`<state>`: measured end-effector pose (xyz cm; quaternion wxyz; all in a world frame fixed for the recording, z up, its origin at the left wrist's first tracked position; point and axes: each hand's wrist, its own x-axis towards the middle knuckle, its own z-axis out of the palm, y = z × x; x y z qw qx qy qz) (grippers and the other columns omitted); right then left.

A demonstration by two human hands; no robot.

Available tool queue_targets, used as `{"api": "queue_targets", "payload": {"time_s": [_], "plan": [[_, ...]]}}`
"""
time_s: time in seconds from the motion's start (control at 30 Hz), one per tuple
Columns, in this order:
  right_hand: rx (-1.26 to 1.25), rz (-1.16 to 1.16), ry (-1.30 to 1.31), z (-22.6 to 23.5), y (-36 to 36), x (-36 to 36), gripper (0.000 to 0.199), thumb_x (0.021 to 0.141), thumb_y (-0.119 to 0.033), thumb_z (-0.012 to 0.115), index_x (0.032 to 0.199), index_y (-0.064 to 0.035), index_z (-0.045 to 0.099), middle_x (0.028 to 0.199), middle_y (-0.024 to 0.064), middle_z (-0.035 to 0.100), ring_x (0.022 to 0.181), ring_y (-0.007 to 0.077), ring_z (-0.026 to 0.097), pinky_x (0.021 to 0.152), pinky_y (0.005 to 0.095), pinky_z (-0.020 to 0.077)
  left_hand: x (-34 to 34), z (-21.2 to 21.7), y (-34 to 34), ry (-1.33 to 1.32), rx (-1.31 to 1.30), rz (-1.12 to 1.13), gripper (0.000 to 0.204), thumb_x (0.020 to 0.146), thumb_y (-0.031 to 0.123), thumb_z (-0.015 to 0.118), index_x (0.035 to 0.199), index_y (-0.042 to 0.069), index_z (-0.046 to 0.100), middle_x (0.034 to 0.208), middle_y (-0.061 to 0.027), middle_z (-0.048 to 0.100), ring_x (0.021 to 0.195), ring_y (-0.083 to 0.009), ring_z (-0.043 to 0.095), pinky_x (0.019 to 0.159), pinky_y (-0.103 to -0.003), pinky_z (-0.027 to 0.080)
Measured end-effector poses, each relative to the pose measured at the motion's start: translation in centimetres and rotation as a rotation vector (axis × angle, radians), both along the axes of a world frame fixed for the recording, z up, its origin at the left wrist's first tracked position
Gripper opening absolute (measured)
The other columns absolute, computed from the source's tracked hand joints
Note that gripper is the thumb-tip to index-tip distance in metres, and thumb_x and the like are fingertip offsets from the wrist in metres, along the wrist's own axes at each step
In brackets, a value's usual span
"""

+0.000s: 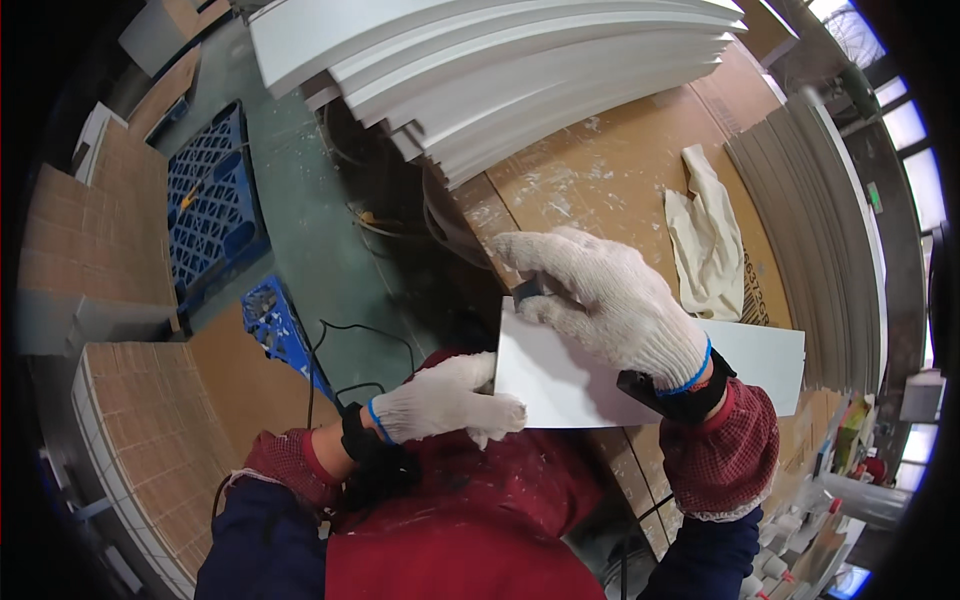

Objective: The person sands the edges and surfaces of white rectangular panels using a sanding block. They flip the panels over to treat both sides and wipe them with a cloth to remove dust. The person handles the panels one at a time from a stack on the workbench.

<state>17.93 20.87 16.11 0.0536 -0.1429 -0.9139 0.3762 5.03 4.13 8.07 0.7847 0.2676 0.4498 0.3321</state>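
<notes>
The white panel [565, 390] is overhanging the table's [560, 170] left edge. Beyond that edge, the left hand [445, 402] is gripping the panel while the right hand [615, 300] is holding a small dark block [528, 290]; slackening left-hand support could be sending the panel tipping.

Gloved left grip [440, 402] pinching, gloved right grip [618, 300] farther forward, fingers [552, 312] curled

Daylight enters through the windows [926, 190] on my right, which are glaring white. My right hand [625, 305] lays a soft grey shadow on the white panel [565, 385]. The floor [310, 200] looks dimmer. Straight edges bend strongly, and the corners fall into black.
</notes>
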Motion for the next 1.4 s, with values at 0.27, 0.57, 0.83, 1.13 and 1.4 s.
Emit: {"api": "queue_targets", "payload": {"time_s": [0.27, 0.57, 0.83, 1.13, 1.4], "plan": [[0.250, 0.023, 0.009, -1.5, -0.7, -2.2, 0.045, 0.080, -0.008, 0.067, 0.123, -0.0106, 0.054, 0.096, 0.0141, 0.061, 0.093, 0.0346, 0.061, 0.077, 0.0435, 0.0507, -0.8, -1.4, -0.2, -0.138, 0.097, -0.028, 0.039, 0.091, 0.019, 0.066, 0.118, -0.004, 0.051, 0.096, -0.0106, 0.063, 0.083, -0.0149, 0.064, 0.066, -0.028, 0.056], [0.337, 0.007, -0.127, -0.4, -1.7, -3.6, 0.040, 0.081, -0.010, 0.067, 0.119, -0.0092, 0.055, 0.098, 0.0145, 0.061, 0.095, 0.0358, 0.060, 0.077, 0.0446, 0.0515, -0.6, -2.9, -0.5, -0.231, 0.110, -0.012, 0.043, 0.089, 0.020, 0.069, 0.120, -0.003, 0.049, 0.095, -0.0102, 0.063, 0.082, -0.0156, 0.063, 0.065, -0.029, 0.056], [0.303, 0.061, -0.073, -0.8, -2.1, -3.4, 0.039, 0.079, -0.006, 0.066, 0.117, -0.0093, 0.056, 0.097, 0.0141, 0.061, 0.093, 0.0363, 0.060, 0.076, 0.0444, 0.0519, -0.7, -2.6, -0.5, -0.212, 0.098, -0.013, 0.042, 0.089, 0.021, 0.069, 0.117, -0.004, 0.050, 0.093, -0.0101, 0.063, 0.081, -0.0157, 0.063, 0.065, -0.029, 0.056], [0.216, 0.079, 0.002, -1.7, -1.9, -2.6, 0.043, 0.077, -0.004, 0.069, 0.118, -0.0109, 0.059, 0.096, 0.0118, 0.062, 0.090, 0.0332, 0.061, 0.075, 0.0406, 0.0516, -0.8, -2.5, -0.4, -0.239, 0.104, -0.010, 0.041, 0.089, 0.021, 0.069, 0.117, -0.003, 0.051, 0.093, -0.0099, 0.063, 0.080, -0.0152, 0.063, 0.065, -0.029, 0.055], [0.051, -0.142, -0.033, -0.1, -1.6, -2.1, 0.039, 0.079, -0.005, 0.069, 0.116, -0.0084, 0.060, 0.097, 0.0117, 0.062, 0.090, 0.0324, 0.062, 0.075, 0.0387, 0.0521, -0.7, -2.6, -0.5, -0.241, 0.096, 0.009, 0.039, 0.090, 0.021, 0.068, 0.116, -0.003, 0.052, 0.093, -0.0094, 0.063, 0.080, -0.0150, 0.063, 0.065, -0.028, 0.055]]}}
